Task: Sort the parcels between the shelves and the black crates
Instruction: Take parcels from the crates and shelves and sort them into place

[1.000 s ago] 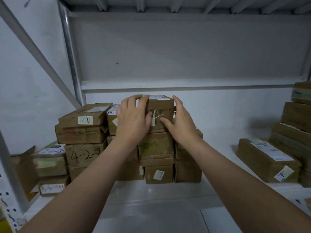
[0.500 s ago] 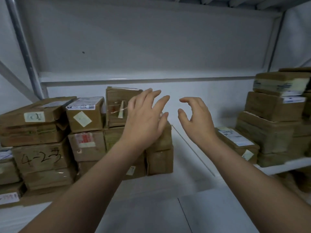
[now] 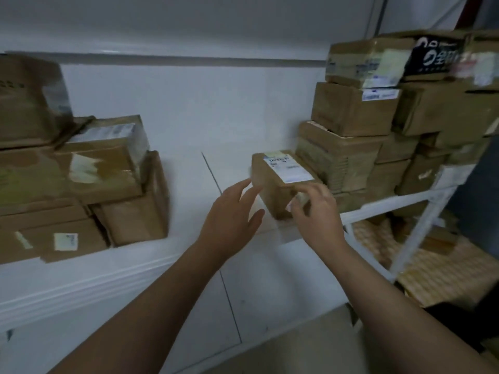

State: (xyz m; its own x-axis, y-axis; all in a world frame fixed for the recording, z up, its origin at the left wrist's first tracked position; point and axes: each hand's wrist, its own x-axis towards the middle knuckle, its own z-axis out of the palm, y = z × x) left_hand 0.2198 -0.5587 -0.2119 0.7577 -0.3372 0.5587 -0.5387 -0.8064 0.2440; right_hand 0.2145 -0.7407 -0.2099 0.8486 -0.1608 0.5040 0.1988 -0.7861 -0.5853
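A long brown cardboard parcel (image 3: 275, 182) with a white label on top lies on the white shelf (image 3: 189, 184), near its front edge. My right hand (image 3: 314, 209) curls its fingers round the parcel's near end. My left hand (image 3: 232, 214) is open, fingers straight, its fingertips at the parcel's left side; whether they touch is unclear. A stack of brown parcels (image 3: 81, 179) stands on the shelf at the left, and another stack (image 3: 378, 125) rises at the right.
The shelf's white front rail (image 3: 81, 287) runs across below my arms. A white upright post (image 3: 421, 225) stands at the right, with yellowish packages (image 3: 442, 265) on the lower level behind it. A black-printed box (image 3: 437, 58) tops the right stack.
My hands let go of the small parcel on the left stack. The view swung right, and both hands moved to the labelled parcel by the right stack, where my right hand took hold.
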